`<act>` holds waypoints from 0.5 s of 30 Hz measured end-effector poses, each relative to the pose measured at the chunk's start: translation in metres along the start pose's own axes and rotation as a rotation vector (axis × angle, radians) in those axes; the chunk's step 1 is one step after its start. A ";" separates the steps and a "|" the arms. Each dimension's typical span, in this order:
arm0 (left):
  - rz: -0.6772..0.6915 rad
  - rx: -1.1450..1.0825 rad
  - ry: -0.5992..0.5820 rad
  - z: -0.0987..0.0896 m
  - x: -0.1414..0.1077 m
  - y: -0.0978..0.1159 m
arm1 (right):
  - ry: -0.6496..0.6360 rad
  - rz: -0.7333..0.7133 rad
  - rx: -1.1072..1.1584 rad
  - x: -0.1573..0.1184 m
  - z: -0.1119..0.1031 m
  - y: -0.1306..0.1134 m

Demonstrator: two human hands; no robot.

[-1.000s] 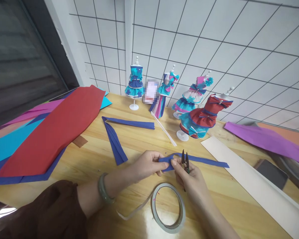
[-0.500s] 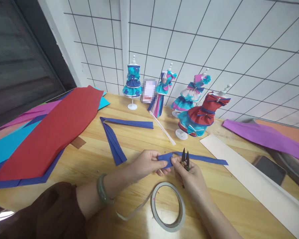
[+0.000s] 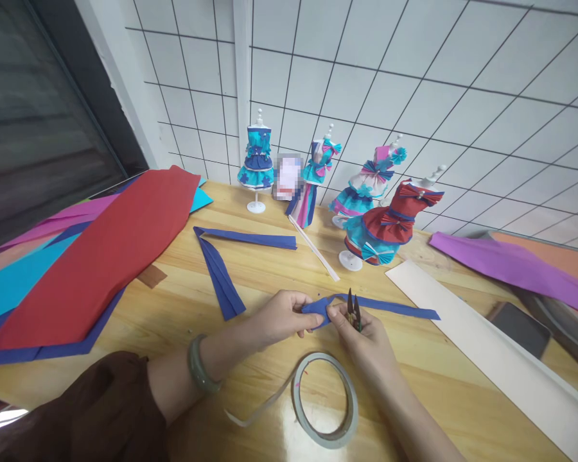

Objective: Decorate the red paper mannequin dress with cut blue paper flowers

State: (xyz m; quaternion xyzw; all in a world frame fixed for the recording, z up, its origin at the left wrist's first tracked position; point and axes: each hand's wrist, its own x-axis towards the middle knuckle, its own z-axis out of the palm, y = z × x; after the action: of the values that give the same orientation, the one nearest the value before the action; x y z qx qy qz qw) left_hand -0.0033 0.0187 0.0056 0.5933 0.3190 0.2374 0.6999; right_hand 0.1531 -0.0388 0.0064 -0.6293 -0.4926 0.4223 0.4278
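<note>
Between my two hands is a short blue strip (image 3: 317,308) of paper or fabric, pinched at both ends. My left hand (image 3: 289,314) grips its left end, thumb on top. With thumb and fingertips my right hand (image 3: 361,333) pinches the other end, and thread snips (image 3: 354,308) are tucked in the same palm, blades pointing up and apart. Behind the right hand a long narrow blue strip (image 3: 399,306) runs to the right; whether it joins the short piece I cannot tell. Just below the hands lies a roll of tape (image 3: 296,398), its loose end trailing left.
Folded blue strips (image 3: 250,238) lie beyond my left hand. Several small dress forms (image 3: 390,221) in colourful dresses stand along the tiled wall. Red sheets (image 3: 110,256) are stacked at left. On the right are a long white strip (image 3: 486,359), a dark phone (image 3: 520,327) and purple material (image 3: 505,266).
Both hands have shifted very slightly left with the short blue strip, and the snips moved along with the right hand. The strip's left end now tilts a little differently.
</note>
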 end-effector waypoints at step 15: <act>-0.040 0.019 -0.039 -0.007 0.000 0.003 | 0.033 -0.061 -0.050 0.000 -0.002 0.001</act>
State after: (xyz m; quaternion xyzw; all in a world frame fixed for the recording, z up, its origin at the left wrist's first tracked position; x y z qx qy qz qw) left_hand -0.0084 0.0237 0.0078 0.5980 0.3195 0.2086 0.7048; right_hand 0.1549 -0.0395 0.0063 -0.6313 -0.5150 0.3862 0.4325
